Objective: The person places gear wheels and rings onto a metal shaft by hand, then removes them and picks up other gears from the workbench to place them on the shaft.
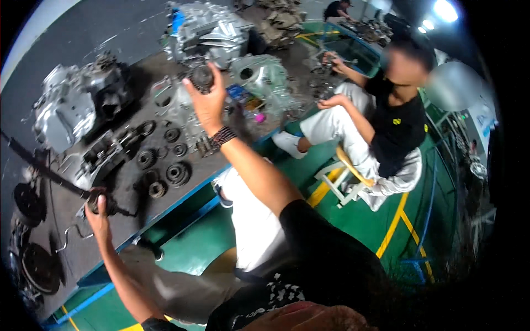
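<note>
My left hand [98, 220] is at the near left of the bench, its thumb up against a dark round joint [102, 201]. That joint sits by the end of a long dark shaft [47, 171] slanting up to the left edge. Farther off, my right hand [210, 102] grips a round dark metal part [202, 78] between thumb and fingers, above the housings; its exact kind is blurred. Between my hands lie several gears and bearing rings, among them a large gear [178, 174] and a smaller gear [146, 158].
The metal bench [124, 234] carries a silver gearbox housing [63, 110], a larger transmission case [210, 33] and an open pale casing [265, 77]. Black discs [40, 268] lie at the left. A co-worker [395, 105] sits on a stool at the right, handling small parts.
</note>
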Tool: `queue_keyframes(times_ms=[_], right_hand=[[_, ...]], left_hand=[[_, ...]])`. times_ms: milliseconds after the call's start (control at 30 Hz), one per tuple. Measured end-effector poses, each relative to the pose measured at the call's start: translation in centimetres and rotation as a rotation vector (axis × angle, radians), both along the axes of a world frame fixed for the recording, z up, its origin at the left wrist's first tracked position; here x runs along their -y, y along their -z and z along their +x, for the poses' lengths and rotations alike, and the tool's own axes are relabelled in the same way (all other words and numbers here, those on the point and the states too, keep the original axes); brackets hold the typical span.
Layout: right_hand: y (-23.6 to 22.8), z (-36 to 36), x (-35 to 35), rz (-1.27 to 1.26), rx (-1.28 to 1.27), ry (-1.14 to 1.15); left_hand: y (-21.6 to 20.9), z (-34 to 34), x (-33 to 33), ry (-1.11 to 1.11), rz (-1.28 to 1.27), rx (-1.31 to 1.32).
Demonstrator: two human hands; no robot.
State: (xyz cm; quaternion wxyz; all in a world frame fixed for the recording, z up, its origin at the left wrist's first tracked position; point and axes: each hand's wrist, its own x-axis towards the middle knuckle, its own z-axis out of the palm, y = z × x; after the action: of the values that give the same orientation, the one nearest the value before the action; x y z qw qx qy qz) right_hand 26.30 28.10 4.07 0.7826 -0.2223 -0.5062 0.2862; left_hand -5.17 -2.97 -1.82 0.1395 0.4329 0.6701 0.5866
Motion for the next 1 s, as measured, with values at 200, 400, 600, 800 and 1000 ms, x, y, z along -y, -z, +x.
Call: queue_keyframes(times_ms=[200, 400, 600, 800, 1000], right_hand=[[0.0, 1.2, 0.5, -0.076, -0.003, -0.114], [-0.9, 1.2, 1.9, -0.033, 0.026, -0.141], [-0.3, -0.1, 1.5, -0.027, 0.382, -0.331], [2.3, 0.4, 2.4, -0.061, 1.151, -0.609], [6.1, -1.5, 5.1, 0.269, 1.51, -0.652]], left_hand=[[-0.2, 0.6, -0.9, 0.044, 0.005, 0.014], [0.4, -0.3, -0.6, 0.059, 0.014, 0.008], [-1.9, 1.2, 0.4, -0.081, -0.128, -0.088], [-2.3, 2.6, -0.7, 0.034, 0.0, 0.067], [-2.6, 2.5, -0.4, 0.098, 0.034, 0.081]])
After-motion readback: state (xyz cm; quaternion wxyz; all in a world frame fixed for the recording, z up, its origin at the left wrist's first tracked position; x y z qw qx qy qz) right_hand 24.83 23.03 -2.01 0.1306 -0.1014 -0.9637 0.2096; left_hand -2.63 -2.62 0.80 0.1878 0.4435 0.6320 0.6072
